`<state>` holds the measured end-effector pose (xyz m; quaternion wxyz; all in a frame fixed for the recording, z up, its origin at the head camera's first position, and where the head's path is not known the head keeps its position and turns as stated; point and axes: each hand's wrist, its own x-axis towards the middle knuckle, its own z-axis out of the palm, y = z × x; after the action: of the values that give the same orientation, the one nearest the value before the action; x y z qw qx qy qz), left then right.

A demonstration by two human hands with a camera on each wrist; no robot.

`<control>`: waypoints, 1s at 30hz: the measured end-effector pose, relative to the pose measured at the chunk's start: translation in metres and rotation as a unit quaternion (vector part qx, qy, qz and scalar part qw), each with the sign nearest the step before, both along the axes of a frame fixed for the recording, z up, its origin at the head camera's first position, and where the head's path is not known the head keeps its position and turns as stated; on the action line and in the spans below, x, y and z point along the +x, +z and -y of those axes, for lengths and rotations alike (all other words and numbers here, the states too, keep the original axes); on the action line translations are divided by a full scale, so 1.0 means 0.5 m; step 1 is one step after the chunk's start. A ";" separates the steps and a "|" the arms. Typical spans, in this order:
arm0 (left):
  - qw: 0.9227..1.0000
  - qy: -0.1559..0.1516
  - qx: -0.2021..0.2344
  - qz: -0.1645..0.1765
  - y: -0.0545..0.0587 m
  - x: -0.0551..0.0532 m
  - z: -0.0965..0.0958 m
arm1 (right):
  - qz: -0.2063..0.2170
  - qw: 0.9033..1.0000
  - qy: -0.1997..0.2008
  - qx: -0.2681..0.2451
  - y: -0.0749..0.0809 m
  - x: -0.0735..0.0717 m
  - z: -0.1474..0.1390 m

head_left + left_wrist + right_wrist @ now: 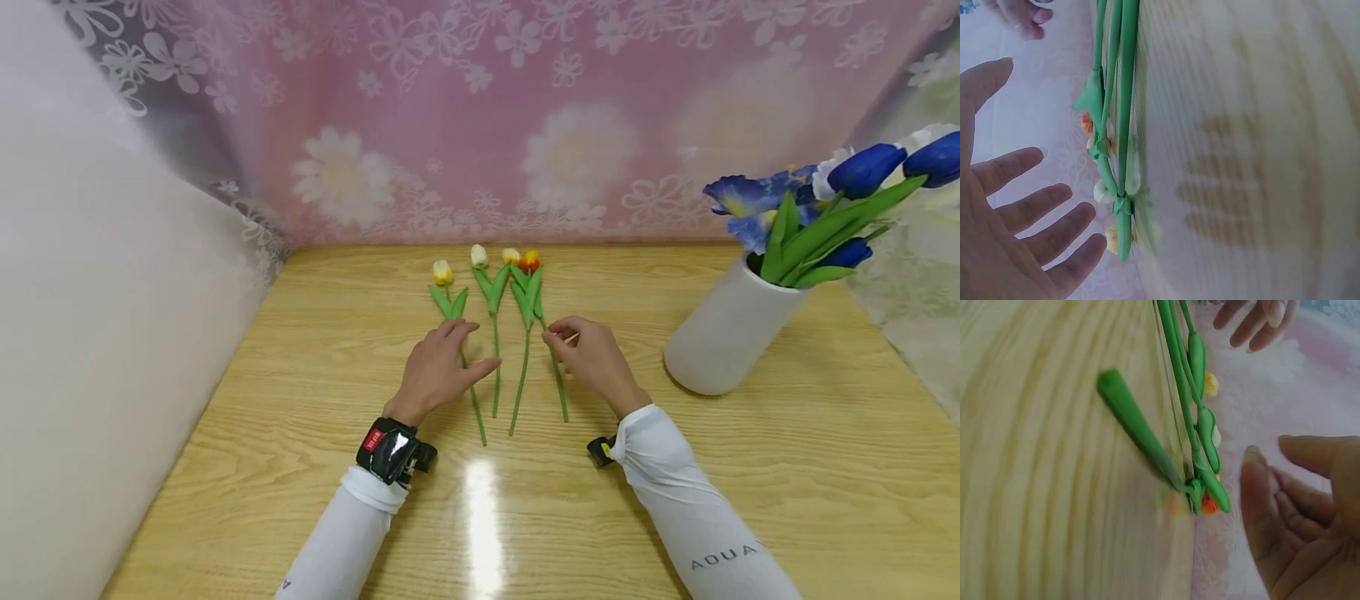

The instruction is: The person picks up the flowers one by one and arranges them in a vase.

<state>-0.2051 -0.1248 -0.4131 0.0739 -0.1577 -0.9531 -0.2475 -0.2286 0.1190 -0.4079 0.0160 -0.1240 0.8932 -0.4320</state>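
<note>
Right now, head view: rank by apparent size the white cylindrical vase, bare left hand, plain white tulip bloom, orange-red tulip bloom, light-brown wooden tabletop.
Largest to smallest:
1. Light-brown wooden tabletop
2. White cylindrical vase
3. Bare left hand
4. Plain white tulip bloom and orange-red tulip bloom: look alike, so not ranked.

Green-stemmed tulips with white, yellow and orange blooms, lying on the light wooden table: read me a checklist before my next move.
1. Left hand free: ok, fingers spread, holding nothing.
2. Right hand gripping a stem: not ok, thumb and finger stand apart with nothing between them in the right wrist view.
3. All four green-stemmed tulips flat on the light wooden table: ok.
4. Two rightmost tulips clear of each other: not ok, their leaves overlap.
5. Room in the white cylindrical vase: cannot tell, leaves of the blue flowers hide part of its mouth.
</note>
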 end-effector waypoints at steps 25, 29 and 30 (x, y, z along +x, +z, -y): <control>1.000 0.019 0.006 0.006 0.007 0.008 0.034 | 0.108 0.990 -0.007 0.088 -0.019 -0.030 0.079; 1.000 0.019 0.008 0.012 0.007 0.010 0.038 | 0.126 0.990 -0.008 0.066 -0.024 -0.037 0.079; 1.000 0.020 0.010 0.014 0.008 0.011 0.040 | 0.131 0.990 -0.009 0.058 -0.025 -0.038 0.078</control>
<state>-0.1996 -0.1446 -0.4092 0.0665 -0.1347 -0.9545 -0.2575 -0.2478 0.0798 -0.4206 0.1358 -0.0571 0.9082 -0.3916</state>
